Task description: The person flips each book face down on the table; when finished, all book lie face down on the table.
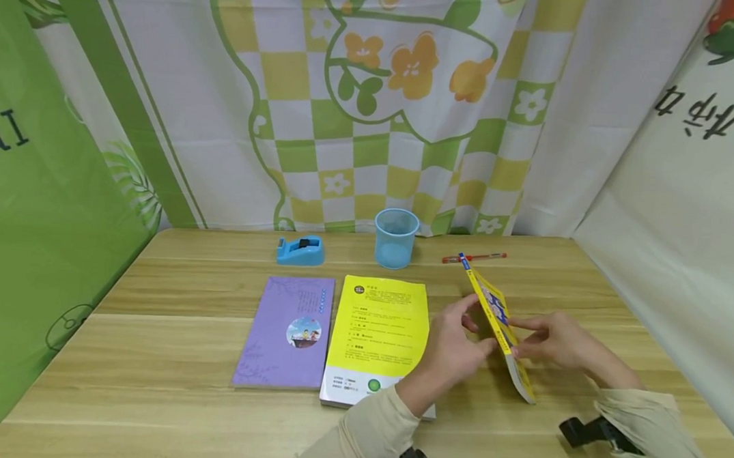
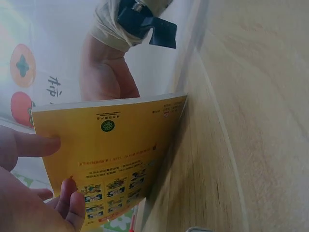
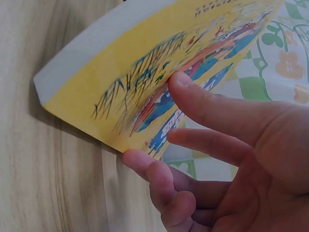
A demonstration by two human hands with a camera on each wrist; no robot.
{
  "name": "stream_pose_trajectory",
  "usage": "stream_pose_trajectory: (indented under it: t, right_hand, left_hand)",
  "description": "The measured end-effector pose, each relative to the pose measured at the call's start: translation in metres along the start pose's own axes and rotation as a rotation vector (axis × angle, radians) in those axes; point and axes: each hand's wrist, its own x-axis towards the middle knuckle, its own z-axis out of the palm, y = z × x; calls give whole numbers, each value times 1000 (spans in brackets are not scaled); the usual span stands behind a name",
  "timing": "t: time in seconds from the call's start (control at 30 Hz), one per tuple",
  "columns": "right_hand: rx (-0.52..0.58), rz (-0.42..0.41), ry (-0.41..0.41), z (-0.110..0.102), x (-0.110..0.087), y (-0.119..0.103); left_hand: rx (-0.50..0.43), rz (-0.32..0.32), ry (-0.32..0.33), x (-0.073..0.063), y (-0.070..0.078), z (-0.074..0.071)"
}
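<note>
A yellow picture book [image 1: 491, 309] stands tilted on edge at the right of the table, spine upward, its lower edge at or near the tabletop. My left hand [image 1: 451, 345] holds it from the left, thumb and fingertips against the yellow back cover [image 2: 116, 145]. From the other side my right hand [image 1: 555, 340] holds it, with thumb and index finger on the illustrated front cover [image 3: 113, 96] and other fingertips by the spine. Under the left forearm lies a yellow-and-white book [image 1: 378, 325], partly covered. Beside it on the left is a purple book [image 1: 282, 334], flat.
A blue tape dispenser [image 1: 301, 251] and a light blue pen cup [image 1: 396, 240] stand along the back of the wooden table [image 1: 152, 356]. A red pen [image 1: 489, 257] lies behind the raised book. Printed curtains [image 1: 358, 153] hang around the table.
</note>
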Motion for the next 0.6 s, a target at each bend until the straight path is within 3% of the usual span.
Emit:
stream_pose_trajectory:
  t: [0.23,0.43,0.6]
  right_hand:
    - [4,-54,-20,-1,1,0]
    - [5,-81,-49,-2,2,-1]
    - [2,-56,-35,-3,0,-7]
  left_hand:
    - [-95,-72,-36,3,0,0]
    - [-126,-63,-52,5,0,-1]
    - [-137,-61,-64,5,0,-1]
